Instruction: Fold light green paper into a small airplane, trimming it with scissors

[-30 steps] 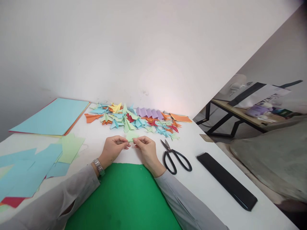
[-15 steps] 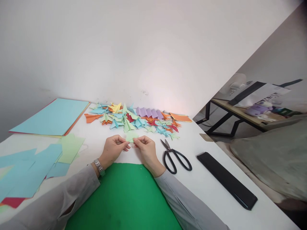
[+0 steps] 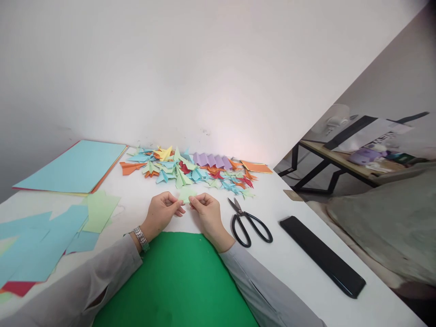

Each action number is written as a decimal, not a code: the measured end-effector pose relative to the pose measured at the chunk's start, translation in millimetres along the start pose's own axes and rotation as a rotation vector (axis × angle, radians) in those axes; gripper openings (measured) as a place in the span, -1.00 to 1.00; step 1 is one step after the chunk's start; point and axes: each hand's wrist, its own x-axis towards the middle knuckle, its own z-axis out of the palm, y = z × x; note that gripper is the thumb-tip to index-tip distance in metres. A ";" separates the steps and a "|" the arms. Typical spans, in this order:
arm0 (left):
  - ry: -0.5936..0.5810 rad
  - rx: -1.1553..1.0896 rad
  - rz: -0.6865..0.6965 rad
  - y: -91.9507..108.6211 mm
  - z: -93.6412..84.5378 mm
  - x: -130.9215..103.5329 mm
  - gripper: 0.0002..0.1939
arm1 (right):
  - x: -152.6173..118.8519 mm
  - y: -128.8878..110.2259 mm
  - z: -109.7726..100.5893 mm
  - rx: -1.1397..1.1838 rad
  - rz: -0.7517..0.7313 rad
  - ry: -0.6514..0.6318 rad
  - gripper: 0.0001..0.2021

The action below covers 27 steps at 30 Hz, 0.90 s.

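Observation:
A small piece of light green paper (image 3: 186, 194) is pinched between both my hands, just above the white table. My left hand (image 3: 162, 210), with a metal watch on the wrist, grips its left lower edge between thumb and fingers. On the other side, my right hand (image 3: 208, 214) pinches the right edge the same way. Just beyond the hands lies a row of folded paper shapes (image 3: 184, 176) in several colours, some like small planes. Black-handled scissors (image 3: 242, 220) rest to the right of my right hand, blades slightly apart.
Coloured sheets (image 3: 75, 165) are stacked at the back left, with loose cut papers (image 3: 44, 245) nearer. A green sheet (image 3: 177, 281) lies under my forearms. A long black object (image 3: 322, 254) is on the right. Beyond the table edge stands a low shelf (image 3: 327, 152) with a bag.

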 end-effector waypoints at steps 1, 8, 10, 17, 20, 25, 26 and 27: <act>0.000 0.001 -0.001 0.2 0.2 -0.4 -0.80 | -0.1 -0.1 0.1 -0.007 -0.001 0.001 -0.78; -0.011 -0.081 0.004 0.4 1.4 -0.5 -0.71 | 0.0 -0.6 1.4 -0.008 0.004 0.021 -0.76; -0.019 -0.094 -0.002 0.8 1.5 0.1 -0.69 | 0.1 -0.5 1.4 0.020 0.004 0.030 -0.73; -0.039 -0.148 -0.034 3.0 0.7 -0.5 -0.64 | -0.1 -1.2 0.4 -0.009 -0.012 0.029 -0.71; -0.041 -0.177 -0.063 4.2 -0.2 -1.1 -0.64 | 0.3 -1.0 0.2 -0.014 -0.011 0.031 -0.71; -0.031 -0.199 -0.076 5.1 -0.9 0.0 -0.68 | 0.8 -0.1 -0.4 -0.014 -0.009 0.030 -0.72; -0.031 -0.197 -0.079 4.9 -0.8 0.3 -0.68 | 0.7 0.0 -0.5 -0.016 -0.010 0.030 -0.72; -0.035 -0.193 -0.081 4.6 -0.7 0.6 -0.68 | 0.6 0.0 -0.6 -0.015 -0.012 0.030 -0.73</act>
